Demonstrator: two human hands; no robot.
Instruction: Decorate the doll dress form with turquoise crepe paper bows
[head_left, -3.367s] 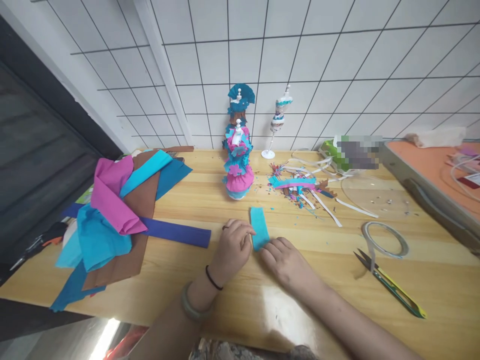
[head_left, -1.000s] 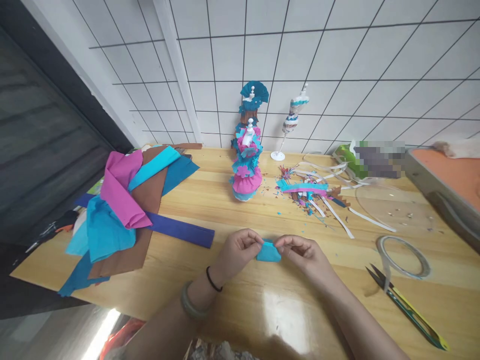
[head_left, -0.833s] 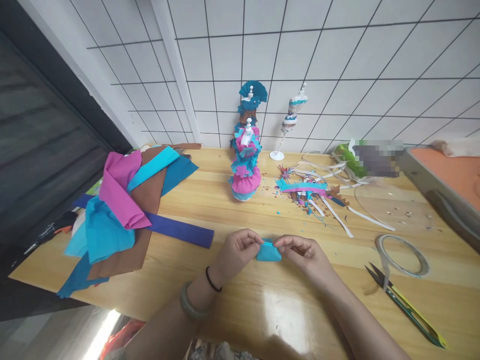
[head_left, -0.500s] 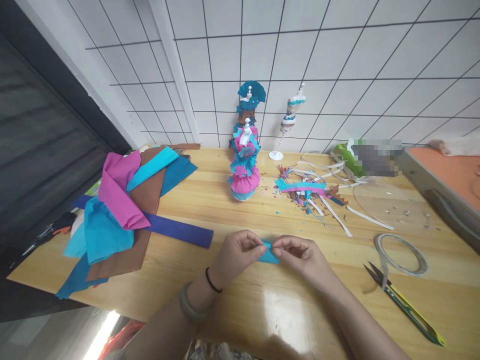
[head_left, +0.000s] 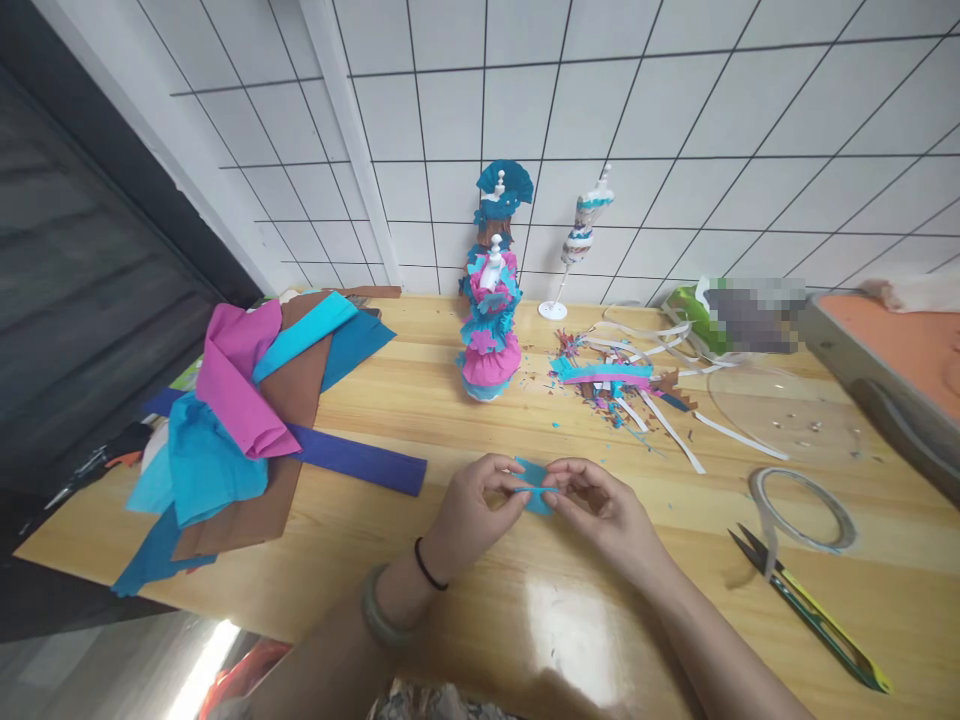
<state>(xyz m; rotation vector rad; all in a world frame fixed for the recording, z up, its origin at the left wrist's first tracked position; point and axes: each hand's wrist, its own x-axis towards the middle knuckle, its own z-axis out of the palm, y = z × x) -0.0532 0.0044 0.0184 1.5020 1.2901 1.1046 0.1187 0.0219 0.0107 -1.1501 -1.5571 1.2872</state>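
Observation:
A small piece of blue crepe paper [head_left: 534, 474] is pinched between both hands above the wooden table, with a fold running across its middle. My left hand [head_left: 486, 502] grips the left end of that fold between thumb and fingers. At the right end, my right hand [head_left: 598, 503] pinches it the same way. Beyond the hands stands a mini dress form [head_left: 491, 350] dressed in pink and blue paper ruffles, with another dress form [head_left: 505, 190] in dark blue paper behind it.
Left lies a pile of crepe paper sheets [head_left: 240, 390]. A thinly wrapped dress form [head_left: 579, 235] stands near the tiled wall, behind scraps and strips [head_left: 611, 377]. On the right are a tape roll [head_left: 846, 525], thread snips [head_left: 817, 615] and an orange-lined tray [head_left: 900, 345].
The blue crepe paper has tilted, so more of it shows above the fold between my fingers. Both hands have shifted only slightly and keep their pinch.

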